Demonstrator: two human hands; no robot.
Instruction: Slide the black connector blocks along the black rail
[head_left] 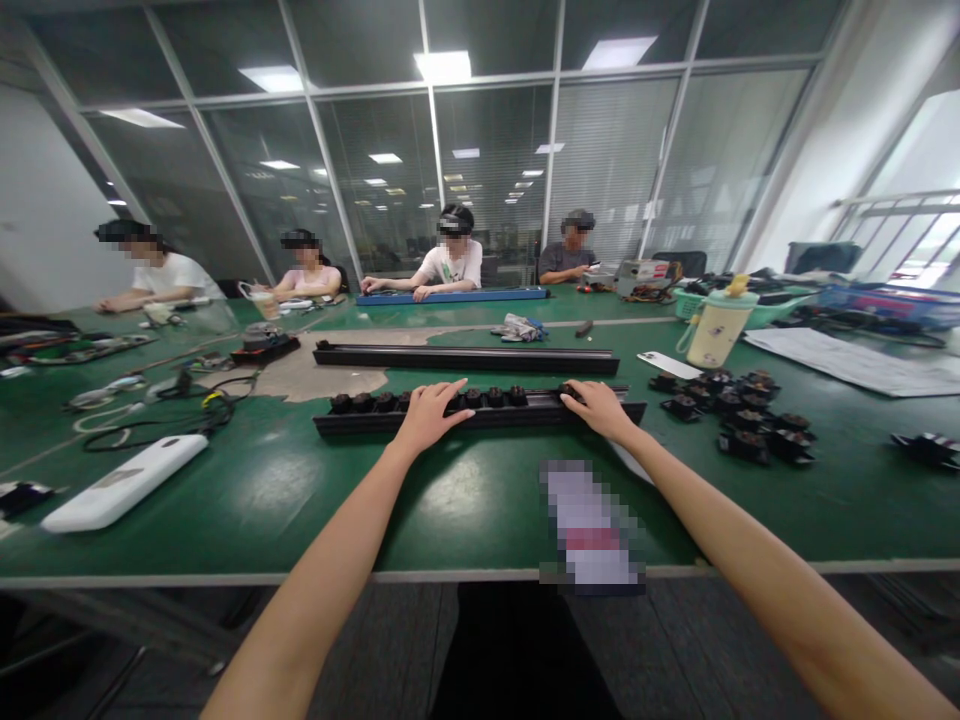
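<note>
A long black rail (495, 422) lies crosswise on the green table in front of me, with a row of round, dark pieces (363, 402) set along its channel. My left hand (431, 415) rests over the middle of the rail, thumb and fingers stretched out and apart, covering some of the pieces. Near the rail's right end, my right hand (598, 408) has its fingers closed on a small black round part (568, 392) in the channel. Its exact kind is too small to make out. Between the hands more pieces (495, 397) show, then a bare stretch of channel.
A second black rail (465, 358) lies behind. Loose black parts (750, 415) are heaped at right, near a cup (720, 328) and papers (855, 360). A pixelated phone-shaped object (589, 520) lies in front; a white device (127, 483) and cables are at left. Several people sit opposite.
</note>
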